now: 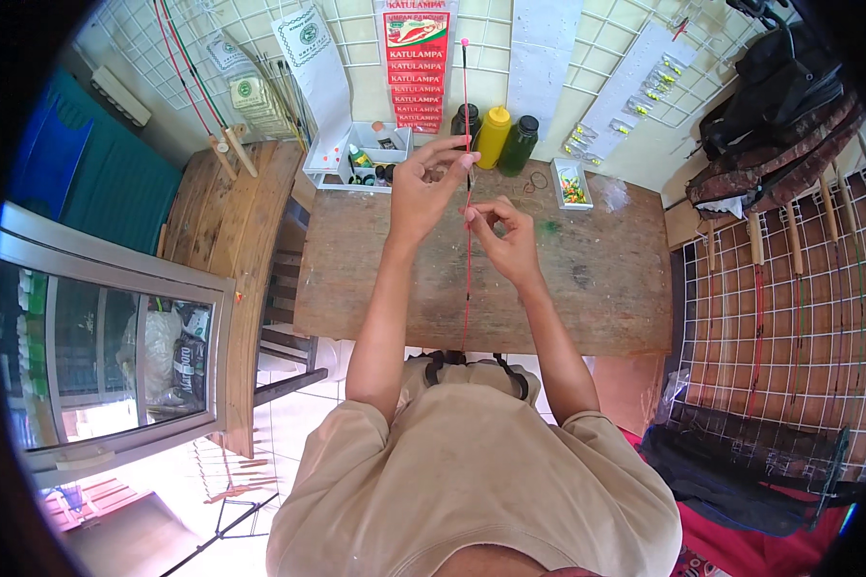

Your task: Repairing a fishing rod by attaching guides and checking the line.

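Observation:
A thin red-and-black fishing rod (468, 274) stands nearly upright before my chest, with a small pink bead (465, 42) at its upper end. My left hand (426, 188) pinches it between thumb and fingertips. Just below, my right hand (507, 238) grips the same rod with its thumb and forefinger. Whether a fine thread or small part sits between the fingers is too small to tell. The rod's lower end reaches past the near edge of the wooden table (587, 298), close to my shirt.
Along the table's back are a white organizer (354, 181) with small bottles, a yellow squeeze bottle (494, 137), a dark green bottle (519, 146) and a white box (573, 185) of colourful small pieces. Rods with wooden handles (795, 240) hang right. A glass-fronted cabinet (115, 351) stands left.

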{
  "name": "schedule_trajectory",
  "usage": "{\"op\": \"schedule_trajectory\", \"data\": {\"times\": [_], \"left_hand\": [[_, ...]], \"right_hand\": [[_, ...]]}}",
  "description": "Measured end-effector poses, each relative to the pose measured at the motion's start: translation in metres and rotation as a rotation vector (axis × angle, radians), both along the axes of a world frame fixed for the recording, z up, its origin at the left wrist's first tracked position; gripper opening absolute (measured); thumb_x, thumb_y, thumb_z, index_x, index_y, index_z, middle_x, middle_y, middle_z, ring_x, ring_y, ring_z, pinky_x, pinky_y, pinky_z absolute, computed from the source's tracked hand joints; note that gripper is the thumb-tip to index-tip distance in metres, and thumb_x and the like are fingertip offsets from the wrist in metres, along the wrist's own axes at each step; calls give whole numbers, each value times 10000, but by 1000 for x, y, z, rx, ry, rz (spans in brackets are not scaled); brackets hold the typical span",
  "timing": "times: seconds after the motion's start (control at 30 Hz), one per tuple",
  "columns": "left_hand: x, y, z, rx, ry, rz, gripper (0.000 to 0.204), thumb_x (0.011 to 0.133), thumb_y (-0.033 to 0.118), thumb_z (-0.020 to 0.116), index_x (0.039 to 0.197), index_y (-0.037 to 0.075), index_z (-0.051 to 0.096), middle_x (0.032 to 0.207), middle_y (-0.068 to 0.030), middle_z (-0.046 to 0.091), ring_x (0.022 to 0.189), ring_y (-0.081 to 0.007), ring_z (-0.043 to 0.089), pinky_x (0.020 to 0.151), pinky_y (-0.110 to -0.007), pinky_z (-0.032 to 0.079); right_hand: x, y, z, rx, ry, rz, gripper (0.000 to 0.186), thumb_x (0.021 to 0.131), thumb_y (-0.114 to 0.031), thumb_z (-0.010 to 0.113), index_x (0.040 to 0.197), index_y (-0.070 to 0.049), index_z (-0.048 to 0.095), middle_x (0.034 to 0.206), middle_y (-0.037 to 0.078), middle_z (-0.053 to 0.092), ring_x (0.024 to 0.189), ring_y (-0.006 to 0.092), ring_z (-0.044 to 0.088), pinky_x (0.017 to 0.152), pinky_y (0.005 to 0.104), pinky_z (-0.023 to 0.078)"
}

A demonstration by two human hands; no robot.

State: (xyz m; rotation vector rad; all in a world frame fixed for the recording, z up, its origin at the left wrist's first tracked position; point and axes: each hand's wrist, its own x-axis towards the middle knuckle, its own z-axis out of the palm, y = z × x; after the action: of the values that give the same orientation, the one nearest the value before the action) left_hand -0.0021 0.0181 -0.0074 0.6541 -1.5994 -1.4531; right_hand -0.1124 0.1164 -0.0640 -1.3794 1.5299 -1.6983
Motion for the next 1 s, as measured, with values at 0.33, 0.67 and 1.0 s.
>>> {"op": "schedule_trajectory", "data": {"times": [0.33, 0.67, 1.0], "left_hand": [[19, 18, -15, 24, 97, -6, 359, 901, 224, 619, 1174, -4, 570, 1061, -112, 667, 968, -127, 615, 791, -260, 496], [33, 35, -37, 26, 123, 11, 331, 884, 204, 640, 1146, 5, 601, 1040, -80, 663, 944, -129, 614, 818, -279, 488], [68, 51, -57, 127, -158, -114, 255, 887, 203, 641, 1064, 20, 654, 940, -26, 670, 839, -82, 588, 722, -223, 466]], "right_hand": [[14, 7, 9, -8, 56, -21, 116, 829, -152, 674, 880, -57, 715, 721, 29, 675, 662, 109, 504, 566, 254, 399], [30, 16, 19, -30, 84, -76, 130, 828, -156, 677, 905, -58, 717, 730, 27, 678, 717, 131, 516, 585, 269, 408], [43, 15, 37, -83, 156, -185, 153, 817, -180, 692, 899, -54, 718, 717, 28, 671, 765, 148, 503, 616, 289, 407]]}}
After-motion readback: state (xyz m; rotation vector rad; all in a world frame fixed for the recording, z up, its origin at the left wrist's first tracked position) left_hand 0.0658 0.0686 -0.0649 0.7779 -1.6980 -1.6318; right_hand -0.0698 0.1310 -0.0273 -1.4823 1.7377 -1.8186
